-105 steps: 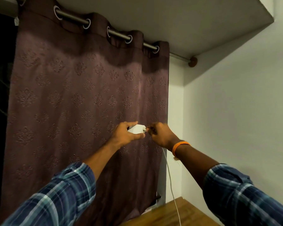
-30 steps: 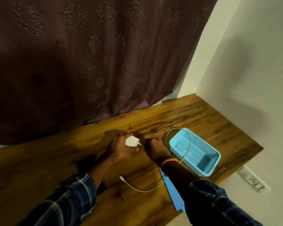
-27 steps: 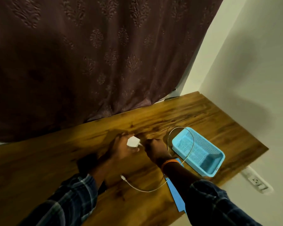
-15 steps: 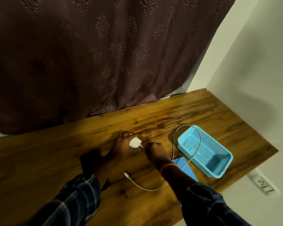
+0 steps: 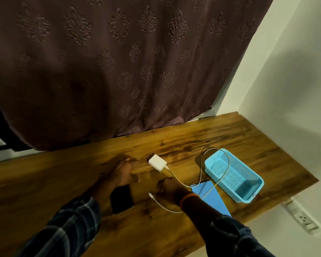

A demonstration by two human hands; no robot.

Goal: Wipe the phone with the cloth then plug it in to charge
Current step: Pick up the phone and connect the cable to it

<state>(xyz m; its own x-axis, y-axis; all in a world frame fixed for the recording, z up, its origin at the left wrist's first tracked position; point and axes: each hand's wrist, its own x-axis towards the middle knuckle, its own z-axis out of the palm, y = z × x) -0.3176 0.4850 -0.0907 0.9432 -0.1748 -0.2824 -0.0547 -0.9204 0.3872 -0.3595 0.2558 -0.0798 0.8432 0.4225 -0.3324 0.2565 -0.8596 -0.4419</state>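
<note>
A black phone lies flat on the wooden table, partly under my left forearm. The white charger brick rests on the table beyond my hands, nothing holding it. Its white cable loops over the basket and back to a free plug end near my right hand. My left hand hovers left of the charger, fingers spread and blurred. My right hand sits over the cable; its grip is hidden. A blue cloth lies to the right of my right wrist.
A light blue mesh basket stands at the table's right end, cable draped across it. A brown patterned curtain hangs behind the table. A white wall socket strip sits below the table's right edge. White wall on the right.
Both hands have let go of the charger, which now lies on the table. My hands pulled back toward me; the right one sits by the cable's free end.
</note>
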